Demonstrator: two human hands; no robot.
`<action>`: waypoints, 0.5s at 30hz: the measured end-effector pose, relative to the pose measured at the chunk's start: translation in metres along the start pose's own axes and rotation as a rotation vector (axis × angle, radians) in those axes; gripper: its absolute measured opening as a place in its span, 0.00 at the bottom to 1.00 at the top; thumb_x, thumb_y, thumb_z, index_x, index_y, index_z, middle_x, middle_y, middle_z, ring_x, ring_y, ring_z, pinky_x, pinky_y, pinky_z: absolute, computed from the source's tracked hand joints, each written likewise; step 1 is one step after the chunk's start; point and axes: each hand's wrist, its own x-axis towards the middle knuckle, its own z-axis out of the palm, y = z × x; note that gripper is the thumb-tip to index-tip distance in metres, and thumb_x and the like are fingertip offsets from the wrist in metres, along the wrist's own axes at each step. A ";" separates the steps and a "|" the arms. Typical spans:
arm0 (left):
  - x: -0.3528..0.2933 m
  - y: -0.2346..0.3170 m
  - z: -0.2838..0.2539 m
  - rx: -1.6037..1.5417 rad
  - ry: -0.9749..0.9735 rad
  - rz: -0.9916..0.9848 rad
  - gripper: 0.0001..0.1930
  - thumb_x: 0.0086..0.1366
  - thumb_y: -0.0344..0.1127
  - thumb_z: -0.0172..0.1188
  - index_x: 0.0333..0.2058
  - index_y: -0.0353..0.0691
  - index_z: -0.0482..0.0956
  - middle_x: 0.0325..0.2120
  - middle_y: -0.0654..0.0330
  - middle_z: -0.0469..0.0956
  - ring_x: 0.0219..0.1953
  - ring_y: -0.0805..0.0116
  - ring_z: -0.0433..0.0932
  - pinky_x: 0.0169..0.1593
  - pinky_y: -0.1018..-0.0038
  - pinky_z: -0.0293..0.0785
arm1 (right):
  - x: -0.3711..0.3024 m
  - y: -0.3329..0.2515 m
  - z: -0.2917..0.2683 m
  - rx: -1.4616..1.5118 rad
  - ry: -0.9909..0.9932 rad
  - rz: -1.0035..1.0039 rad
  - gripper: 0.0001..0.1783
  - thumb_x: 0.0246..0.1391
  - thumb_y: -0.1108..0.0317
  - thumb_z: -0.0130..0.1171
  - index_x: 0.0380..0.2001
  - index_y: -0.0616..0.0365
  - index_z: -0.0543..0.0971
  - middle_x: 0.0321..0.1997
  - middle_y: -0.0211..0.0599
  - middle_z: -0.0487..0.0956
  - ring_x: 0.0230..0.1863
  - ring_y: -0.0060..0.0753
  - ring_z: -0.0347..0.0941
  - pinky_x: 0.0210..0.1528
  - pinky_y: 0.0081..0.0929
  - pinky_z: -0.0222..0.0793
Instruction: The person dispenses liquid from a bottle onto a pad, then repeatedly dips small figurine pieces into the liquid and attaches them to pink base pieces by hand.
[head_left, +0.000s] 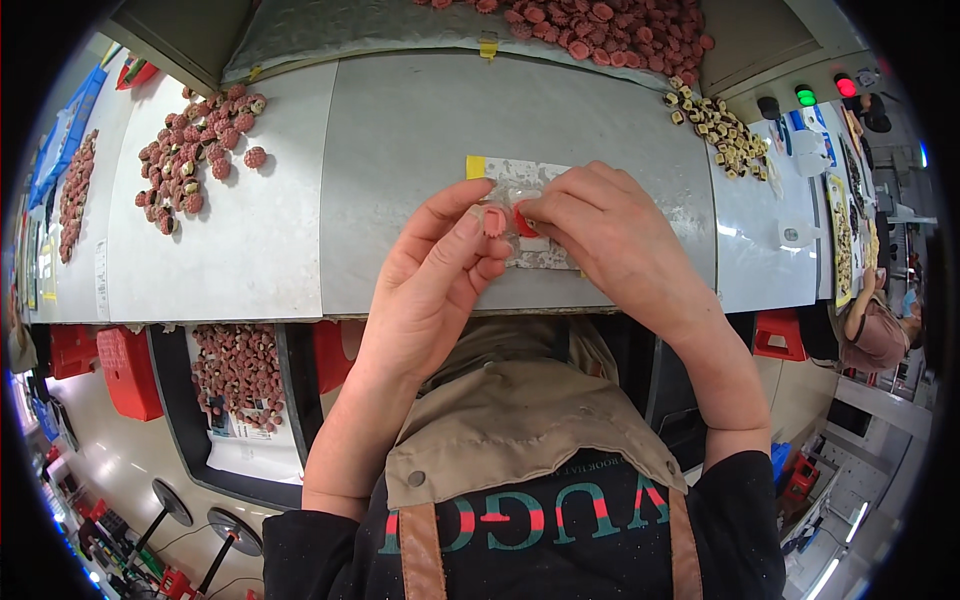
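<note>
My left hand (425,260) pinches a small pink scalloped piece (494,222) between thumb and fingers, held up over the middle of the grey table. Close beside it, my right hand (615,235) has its fingers pressed together at a small round red thing (523,218). Those fingertips cover part of the red thing, and what they grip cannot be made out. Beneath both hands lies a white, smeared rectangular mat (545,258) with yellow tape at a corner. The hands almost touch.
Berry-like pink pieces (200,145) lie heaped at the left. Pink scalloped pieces (610,30) pile up at the back, small cream-and-dark pieces (725,135) at the right. Below the table's front edge, a dark-sided drawer (180,420) holds more berry pieces. Another person (878,330) sits far right.
</note>
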 end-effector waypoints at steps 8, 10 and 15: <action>0.000 -0.001 0.005 0.038 0.048 0.043 0.17 0.70 0.35 0.52 0.56 0.37 0.69 0.43 0.63 0.77 0.43 0.76 0.77 0.48 0.80 0.72 | -0.002 0.005 0.008 0.042 0.058 0.020 0.11 0.47 0.77 0.60 0.37 0.59 0.79 0.35 0.34 0.75 0.38 0.39 0.71 0.40 0.30 0.69; 0.000 -0.001 0.003 0.026 0.007 0.022 0.17 0.70 0.34 0.52 0.56 0.36 0.68 0.43 0.63 0.77 0.43 0.75 0.77 0.48 0.79 0.73 | -0.005 0.007 0.010 0.089 0.079 0.035 0.11 0.48 0.77 0.59 0.38 0.59 0.79 0.35 0.35 0.75 0.39 0.37 0.72 0.41 0.28 0.69; 0.000 0.000 0.010 0.058 0.038 0.004 0.15 0.70 0.34 0.53 0.52 0.36 0.71 0.42 0.63 0.76 0.45 0.74 0.76 0.50 0.78 0.72 | -0.015 -0.004 0.011 0.722 0.237 0.311 0.10 0.54 0.78 0.58 0.40 0.59 0.79 0.38 0.37 0.76 0.41 0.32 0.73 0.42 0.23 0.69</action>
